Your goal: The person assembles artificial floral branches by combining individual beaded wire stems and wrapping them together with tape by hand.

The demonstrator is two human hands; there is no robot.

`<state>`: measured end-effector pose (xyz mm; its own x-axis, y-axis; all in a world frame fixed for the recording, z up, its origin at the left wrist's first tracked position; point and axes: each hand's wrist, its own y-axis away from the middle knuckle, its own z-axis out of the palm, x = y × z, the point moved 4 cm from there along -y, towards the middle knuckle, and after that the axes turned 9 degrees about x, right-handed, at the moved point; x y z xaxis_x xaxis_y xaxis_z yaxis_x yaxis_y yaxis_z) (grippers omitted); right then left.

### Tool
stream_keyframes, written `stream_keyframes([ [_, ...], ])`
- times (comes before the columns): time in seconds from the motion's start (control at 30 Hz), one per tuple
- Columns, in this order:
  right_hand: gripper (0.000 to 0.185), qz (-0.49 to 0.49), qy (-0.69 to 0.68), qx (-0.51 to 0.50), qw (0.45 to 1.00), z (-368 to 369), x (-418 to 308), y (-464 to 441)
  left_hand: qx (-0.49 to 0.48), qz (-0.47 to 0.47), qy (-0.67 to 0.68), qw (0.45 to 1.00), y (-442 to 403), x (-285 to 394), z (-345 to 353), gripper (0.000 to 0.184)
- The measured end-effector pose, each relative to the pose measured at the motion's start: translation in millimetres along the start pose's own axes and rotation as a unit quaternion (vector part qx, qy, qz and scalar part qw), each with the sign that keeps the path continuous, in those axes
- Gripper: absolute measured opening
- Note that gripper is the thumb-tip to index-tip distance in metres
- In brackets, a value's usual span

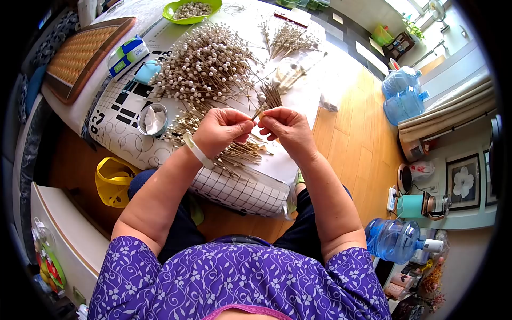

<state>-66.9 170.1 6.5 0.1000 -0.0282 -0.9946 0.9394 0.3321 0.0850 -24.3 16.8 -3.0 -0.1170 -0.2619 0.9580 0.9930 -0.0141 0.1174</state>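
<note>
My left hand (224, 130) is closed in a pinch on a thin brown stem (258, 112) that slants up from its fingertips. Close beside it, my right hand (288, 129) is pinched at the same spot; what lies between its fingertips is too small to make out. Just beyond my hands is a small bundle of brown stems (272, 96). A big heap of dried stems with round white heads (205, 61) spreads over the table behind my left hand. More stems with pale tips (237, 154) lie under my left wrist.
A green bowl (217, 12) of pale beads stands at the far edge of the covered table (125, 114). Another stem bunch (290, 40) lies far right. A tin with white tissue (153, 120), a tissue pack (128, 56) and a yellow bag (113, 184) are left.
</note>
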Motion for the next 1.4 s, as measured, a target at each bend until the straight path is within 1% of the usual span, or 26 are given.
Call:
stream_keyframes([
  [0.07, 0.011, 0.001, 0.006, -0.002, 1.0, 2.6, -3.1, -0.9, -0.003, 0.012, -0.009, 1.0, 0.2, 1.8, 2.3, 0.013],
  [0.1, 0.011, -0.011, 0.016, -0.021, 1.0, 4.7, -4.6, -1.5, -0.005, 0.024, -0.018, 1.0, 0.6, 2.5, 2.9, 0.013],
  [0.13, 0.011, -0.024, 0.025, -0.04, 0.999, 6.6, -5.9, -1.8, -0.004, 0.021, -0.015, 1.0, 0.4, 1.8, 2.4, 0.014],
  [0.27, 0.011, -0.038, 0.032, -0.047, 0.998, 7.3, -2.9, -6.5, -0.029, 0.01, -0.025, 0.999, -1.9, 1.1, -0.7, 0.013],
  [0.37, 0.011, -0.021, 0.029, -0.059, 0.998, 9.0, -6.6, -4.7, -0.03, 0.016, -0.034, 0.999, -2.2, 2.5, -1.3, 0.013],
  [0.47, 0.01, -0.028, 0.018, -0.065, 0.997, 9.6, -5.8, -4.2, -0.036, -0.005, -0.009, 0.999, -2.7, 0.9, -1.7, 0.013],
  [0.57, 0.01, -0.03, 0.024, -0.065, 0.997, 9.7, -4.8, -3.6, -0.04, -0.006, -0.004, 0.999, -3.0, 0.5, -1.6, 0.012],
  [0.7, 0.011, -0.029, 0.02, -0.066, 0.997, 10.3, -5.7, -1.7, -0.042, -0.007, -0.006, 0.999, -3.9, 0.2, -2.0, 0.011],
  [0.8, 0.01, -0.048, 0.029, -0.07, 0.996, 10.4, -6.9, -1.6, -0.036, -0.016, -0.031, 0.999, -3.1, 0.2, -1.0, 0.012],
  [0.87, 0.009, -0.06, 0.074, -0.052, 0.994, 8.6, -6.9, -2.9, -0.02, -0.013, 0.023, 0.999, -2.9, 2.4, 1.3, 0.015],
  [0.9, 0.009, -0.06, 0.073, -0.052, 0.994, 9.0, -7.4, -2.8, -0.02, -0.013, 0.023, 0.999, -2.5, 1.7, 1.8, 0.015],
  [0.97, 0.008, -0.065, 0.091, -0.048, 0.993, 9.8, -9.8, -2.2, -0.011, 0.026, 0.041, 0.999, -1.9, 2.9, 2.3, 0.018],
  [1.0, 0.008, -0.066, 0.091, -0.048, 0.993, 10.0, -10.5, -2.3, -0.011, 0.027, 0.04, 0.999, -1.9, 2.3, 3.1, 0.018],
  [1.07, 0.008, -0.08, 0.089, -0.041, 0.992, 10.8, -12.2, -2.1, 0.014, 0.072, 0.006, 0.997, -1.0, 4.3, 2.5, 0.016],
  [1.1, 0.008, -0.08, 0.088, -0.041, 0.992, 11.7, -11.9, -2.2, 0.014, 0.072, 0.006, 0.997, -0.5, 3.7, 3.1, 0.016],
  [1.17, 0.007, -0.097, 0.083, -0.031, 0.991, 12.2, -13.0, -2.5, 0.023, 0.153, -0.039, 0.987, 1.6, 8.4, 4.2, 0.014],
  [1.2, 0.007, -0.097, 0.083, -0.031, 0.991, 12.4, -13.3, -2.4, 0.022, 0.153, -0.039, 0.987, 2.3, 9.3, 4.9, 0.014],
  [1.3, 0.008, -0.089, 0.047, -0.037, 0.994, 12.7, -13.9, -1.8, 0.028, 0.169, -0.059, 0.983, 4.6, 13.4, 5.8, 0.012],
  [1.37, 0.009, -0.065, -0.061, -0.067, 0.994, 12.6, -12.0, -1.6, 0.023, 0.19, -0.074, 0.979, 5.7, 14.3, 6.3, 0.012],
  [1.4, 0.009, -0.065, -0.061, -0.067, 0.994, 13.0, -10.8, -1.3, 0.023, 0.189, -0.074, 0.979, 5.5, 14.3, 7.1, 0.012],
])
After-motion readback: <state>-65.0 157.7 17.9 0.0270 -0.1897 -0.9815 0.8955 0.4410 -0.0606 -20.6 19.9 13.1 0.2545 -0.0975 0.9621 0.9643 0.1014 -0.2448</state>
